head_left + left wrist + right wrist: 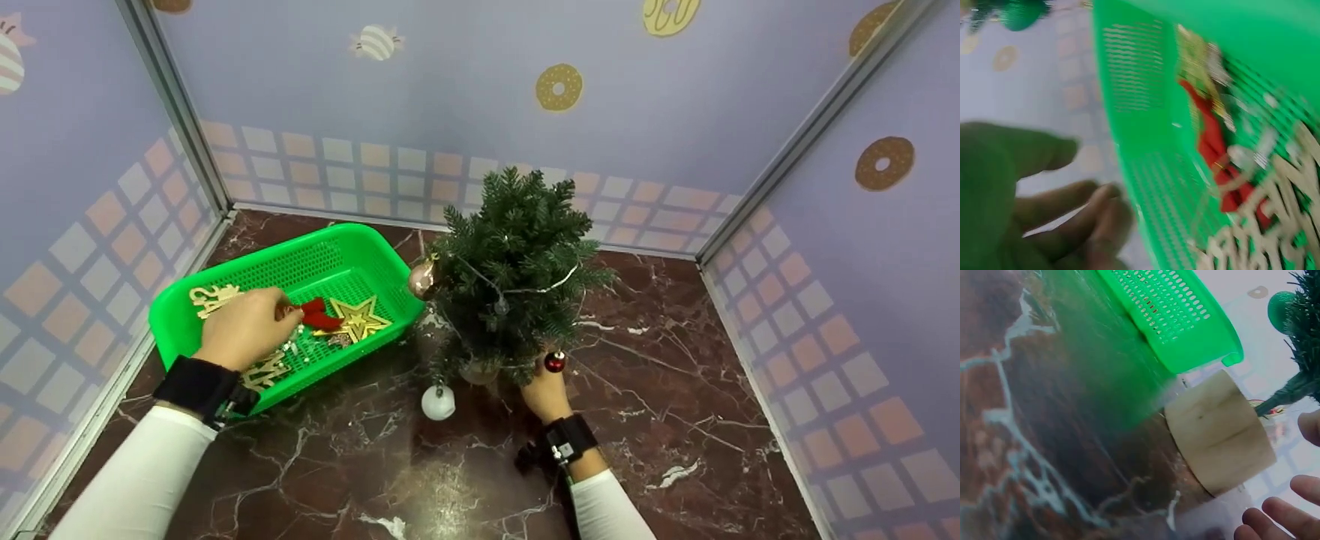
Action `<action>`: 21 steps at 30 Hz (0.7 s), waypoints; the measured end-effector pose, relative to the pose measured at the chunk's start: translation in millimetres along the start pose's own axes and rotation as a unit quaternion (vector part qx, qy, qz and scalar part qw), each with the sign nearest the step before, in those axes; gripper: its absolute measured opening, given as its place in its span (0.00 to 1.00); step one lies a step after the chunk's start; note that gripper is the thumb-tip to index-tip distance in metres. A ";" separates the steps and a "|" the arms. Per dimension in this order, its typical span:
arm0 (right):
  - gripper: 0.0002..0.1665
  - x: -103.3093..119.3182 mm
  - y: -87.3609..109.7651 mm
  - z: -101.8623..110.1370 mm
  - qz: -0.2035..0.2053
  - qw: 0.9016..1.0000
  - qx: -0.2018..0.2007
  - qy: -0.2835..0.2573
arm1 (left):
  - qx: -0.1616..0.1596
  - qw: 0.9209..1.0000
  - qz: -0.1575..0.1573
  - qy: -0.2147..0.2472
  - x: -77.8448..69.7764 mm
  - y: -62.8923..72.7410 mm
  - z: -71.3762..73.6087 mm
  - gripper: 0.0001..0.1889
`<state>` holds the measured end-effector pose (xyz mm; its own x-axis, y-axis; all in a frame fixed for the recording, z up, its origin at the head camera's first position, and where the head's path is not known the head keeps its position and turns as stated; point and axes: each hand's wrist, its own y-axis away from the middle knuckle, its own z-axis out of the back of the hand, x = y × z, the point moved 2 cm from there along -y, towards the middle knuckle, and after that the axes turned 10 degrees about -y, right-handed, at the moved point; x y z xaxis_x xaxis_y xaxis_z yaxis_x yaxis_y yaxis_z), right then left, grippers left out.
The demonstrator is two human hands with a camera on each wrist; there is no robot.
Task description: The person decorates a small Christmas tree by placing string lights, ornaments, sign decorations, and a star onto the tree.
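Note:
My left hand (251,326) is over the green basket (360,232), close to a red bow (321,315). In the blurred left wrist view its thumb and fingers stand apart, with nothing seen between them, and the bow (1216,146) lies in the basket. A small artificial Christmas tree (517,262) stands to the right. My right hand (547,390) is at its lower right branches, partly hidden, behind a small red ball (555,361). The right wrist view shows loosely bent fingers (1286,517) apart from the trunk and the round wooden base (1219,433).
Beside the bow lie a gold star (360,319) and pale cut-out letter pieces (266,371). On the tree hang a rose-gold ball (422,279), a white ball (438,403) and a pale garland (540,289). Patterned walls (465,90) enclose the dark marbled floor (337,480).

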<state>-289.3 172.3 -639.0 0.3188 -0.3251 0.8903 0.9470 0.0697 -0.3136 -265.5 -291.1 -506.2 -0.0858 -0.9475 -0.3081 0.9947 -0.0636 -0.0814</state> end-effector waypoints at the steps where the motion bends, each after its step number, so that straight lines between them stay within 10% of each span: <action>1: 0.15 0.6 0.6 -1.1 0.010 1.000 0.005 0.014 | 0.039 0.999 -0.012 -0.006 4.0 -1.5 -2.4 0.21; 8: 0.27 0.8 5.9 -8.1 -0.008 0.999 0.038 -0.012 | 0.234 0.968 -0.090 -0.025 11.4 -10.8 -16.8 0.38; 21: 0.34 -1.6 12.6 -12.7 -0.032 0.998 0.042 -0.019 | 0.304 0.944 -0.099 -0.085 -19.2 -41.8 -31.6 0.16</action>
<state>-278.3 161.6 -648.6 0.2578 -0.2963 0.9197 0.9648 0.1301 -0.2285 -307.2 -260.3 -526.8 -0.3145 -0.9316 -0.1825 0.8142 -0.3635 0.4527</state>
